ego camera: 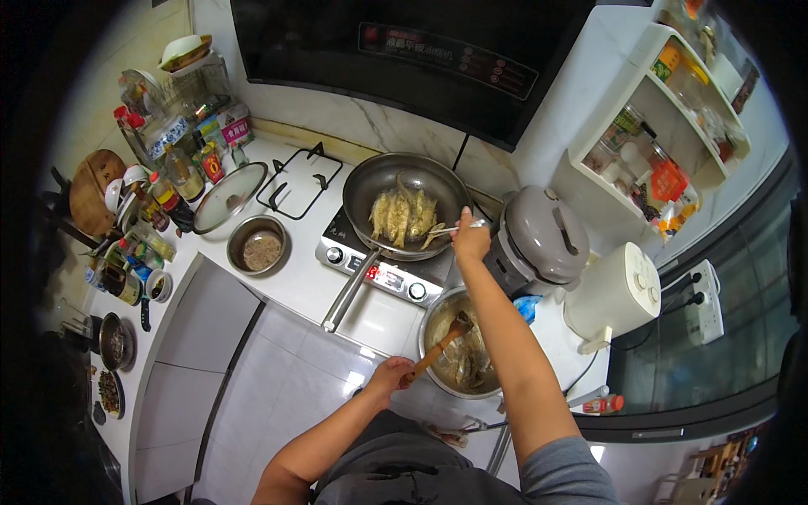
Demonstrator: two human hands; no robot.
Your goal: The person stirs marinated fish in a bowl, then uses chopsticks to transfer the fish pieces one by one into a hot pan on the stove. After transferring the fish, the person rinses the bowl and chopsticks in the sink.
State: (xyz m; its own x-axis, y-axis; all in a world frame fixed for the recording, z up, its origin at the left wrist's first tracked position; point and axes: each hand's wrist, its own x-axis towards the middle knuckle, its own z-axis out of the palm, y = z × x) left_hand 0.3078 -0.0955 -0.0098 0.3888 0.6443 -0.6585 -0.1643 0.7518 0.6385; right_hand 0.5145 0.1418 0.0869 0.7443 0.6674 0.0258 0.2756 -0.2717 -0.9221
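Observation:
My right hand (472, 238) grips light-coloured chopsticks (452, 228) over the right rim of a wok (366, 183). The chopstick tips meet a small fish (433, 236) at the side of the pan. Several browned small fish (399, 214) lie together in the wok, which sits on an induction cooker (379, 278) with a lit red display. In my left hand (389, 381) is the handle of a wooden spatula (447, 339). Its blade rests in a steel bowl (432, 372) holding more coated fish (470, 366). My right forearm covers part of this bowl.
Left of the cooker are a gas-hob pan support (300, 183), a glass lid (231, 197) and a steel pot (257, 245) with brownish contents. Several sauce bottles crowd the left counter near a knife (146, 314). A grey electric cooker (543, 240) and a white appliance (612, 297) stand at right.

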